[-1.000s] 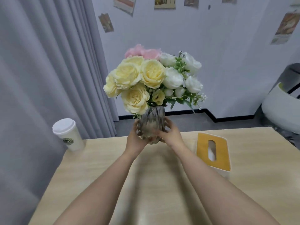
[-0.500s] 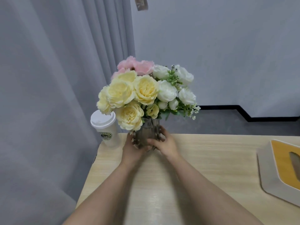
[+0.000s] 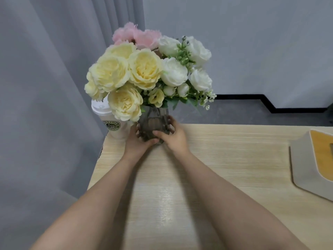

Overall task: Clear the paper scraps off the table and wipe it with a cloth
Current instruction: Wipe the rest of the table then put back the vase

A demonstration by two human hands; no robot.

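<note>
A smoky glass vase (image 3: pixel 153 121) full of yellow, white and pink flowers (image 3: pixel 144 73) stands near the far left corner of the light wooden table (image 3: pixel 225 159). My left hand (image 3: pixel 136 141) grips the vase from the left and my right hand (image 3: pixel 171 137) grips it from the right, fingers curled round the glass. The vase's base looks level with the tabletop; my hands hide whether it touches. No paper scraps and no cloth are in view.
A white lidded paper cup (image 3: pixel 112 123) stands right beside the vase, at the table's left corner. A tissue box with a yellow top (image 3: pixel 313 168) lies at the right edge. Grey curtains (image 3: pixel 45 87) hang on the left, a white wall behind.
Both hands carried the vase from the table's middle toward the far left corner, beside the paper cup, and lowered it. The view turned left, so the tissue box slid to the right edge.
</note>
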